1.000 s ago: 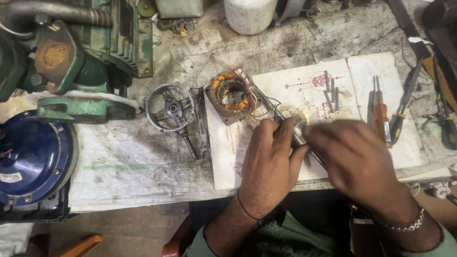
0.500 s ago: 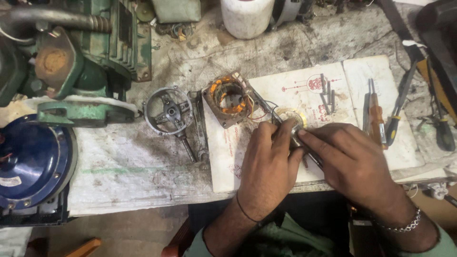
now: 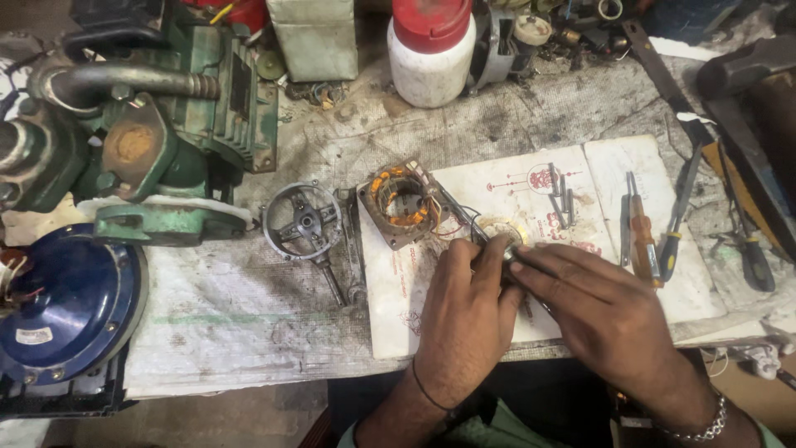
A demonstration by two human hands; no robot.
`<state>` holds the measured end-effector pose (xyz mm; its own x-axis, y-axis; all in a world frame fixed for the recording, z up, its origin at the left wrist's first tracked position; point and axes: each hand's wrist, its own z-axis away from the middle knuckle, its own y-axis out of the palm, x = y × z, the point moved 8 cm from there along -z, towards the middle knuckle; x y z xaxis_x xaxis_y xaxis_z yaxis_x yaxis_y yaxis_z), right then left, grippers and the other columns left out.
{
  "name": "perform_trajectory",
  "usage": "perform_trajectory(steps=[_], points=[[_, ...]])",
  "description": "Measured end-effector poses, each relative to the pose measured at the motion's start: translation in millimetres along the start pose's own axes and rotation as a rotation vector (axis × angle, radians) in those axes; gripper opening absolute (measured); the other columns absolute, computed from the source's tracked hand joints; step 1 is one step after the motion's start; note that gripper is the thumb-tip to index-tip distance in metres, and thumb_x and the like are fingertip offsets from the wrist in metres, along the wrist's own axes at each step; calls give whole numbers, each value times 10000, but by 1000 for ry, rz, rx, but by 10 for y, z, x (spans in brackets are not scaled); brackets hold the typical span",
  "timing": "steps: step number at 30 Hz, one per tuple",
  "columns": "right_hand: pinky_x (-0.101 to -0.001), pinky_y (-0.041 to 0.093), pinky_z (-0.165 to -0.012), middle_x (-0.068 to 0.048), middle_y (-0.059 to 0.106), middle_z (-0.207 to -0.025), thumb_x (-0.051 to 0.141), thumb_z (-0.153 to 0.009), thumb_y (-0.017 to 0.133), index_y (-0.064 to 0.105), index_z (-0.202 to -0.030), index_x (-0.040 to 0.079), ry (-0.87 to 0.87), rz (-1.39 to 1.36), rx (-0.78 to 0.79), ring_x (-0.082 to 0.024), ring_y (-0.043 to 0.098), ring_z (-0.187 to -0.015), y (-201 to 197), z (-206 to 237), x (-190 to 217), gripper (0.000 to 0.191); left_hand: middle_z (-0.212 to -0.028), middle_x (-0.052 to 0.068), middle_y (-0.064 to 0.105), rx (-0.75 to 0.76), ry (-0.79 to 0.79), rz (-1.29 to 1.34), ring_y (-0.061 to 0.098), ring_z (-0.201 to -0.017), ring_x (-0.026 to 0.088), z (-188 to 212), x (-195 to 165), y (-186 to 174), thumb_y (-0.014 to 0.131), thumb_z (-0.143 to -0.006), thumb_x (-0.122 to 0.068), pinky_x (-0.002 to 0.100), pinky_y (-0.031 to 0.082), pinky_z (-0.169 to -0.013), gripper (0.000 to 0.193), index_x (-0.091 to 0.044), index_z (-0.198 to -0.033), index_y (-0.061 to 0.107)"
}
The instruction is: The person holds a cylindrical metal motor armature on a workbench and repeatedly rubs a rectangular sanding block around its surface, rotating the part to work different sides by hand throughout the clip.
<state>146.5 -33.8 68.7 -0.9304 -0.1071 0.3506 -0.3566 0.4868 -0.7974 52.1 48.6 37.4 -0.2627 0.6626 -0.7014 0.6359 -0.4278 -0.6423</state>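
My left hand [image 3: 466, 311] and my right hand [image 3: 599, 311] meet over a white sheet [image 3: 398, 299] on the bench. Their fingertips pinch a small round metal part [image 3: 502, 235], mostly hidden under the fingers. A thin dark rod [image 3: 458, 214] runs from the fingers up toward a square motor stator [image 3: 402, 203] with copper windings, which lies on the sheet's upper left corner. Thin wires lead from the stator toward my hands.
A round metal end cover with a shaft [image 3: 304, 224] lies left of the stator. A green motor [image 3: 157, 141] and a blue round housing [image 3: 58, 303] fill the left. Screwdrivers [image 3: 640, 228] and bolts [image 3: 560, 195] lie on the right, a white jar [image 3: 431, 54] at the back.
Both hands stay joined over the small part, with the fingers shifting slightly. The view has tilted a little, so the bench sits lower in frame.
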Motion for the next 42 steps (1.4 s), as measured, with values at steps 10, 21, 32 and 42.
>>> perform_trajectory(steps=[10,21,32,42], points=[[-291,648,-737,-100,690,-1240,237,-772,806,703,-1249,84,311,-175,155,-182,765,-962,139,165,-267,512,-1093,185,497,25,-4,-5,580,-1066,354,0,8,14,743,-826,-60,454,497,-918,583,54,-1373,574],[-294,620,-638,-134,712,-1245,192,-789,777,724,-1117,37,398,-189,92,-200,783,-960,142,178,-361,367,-1105,182,504,2,-3,24,582,-1073,347,2,6,9,753,-845,-78,444,506,-920,571,51,-1371,574],[-309,623,-670,-83,714,-1220,275,-805,768,712,-1234,101,571,-309,256,-204,744,-962,203,140,-506,467,-1105,184,501,-10,12,-4,577,-1076,356,-7,17,24,780,-851,-128,445,499,-933,576,56,-1359,581],[-314,581,-733,-110,676,-1134,169,-809,757,740,-1120,34,353,-171,24,-198,722,-915,67,53,-322,339,-1110,194,502,11,-5,-13,576,-1080,366,-11,46,50,780,-863,-151,451,497,-931,581,44,-1370,571]])
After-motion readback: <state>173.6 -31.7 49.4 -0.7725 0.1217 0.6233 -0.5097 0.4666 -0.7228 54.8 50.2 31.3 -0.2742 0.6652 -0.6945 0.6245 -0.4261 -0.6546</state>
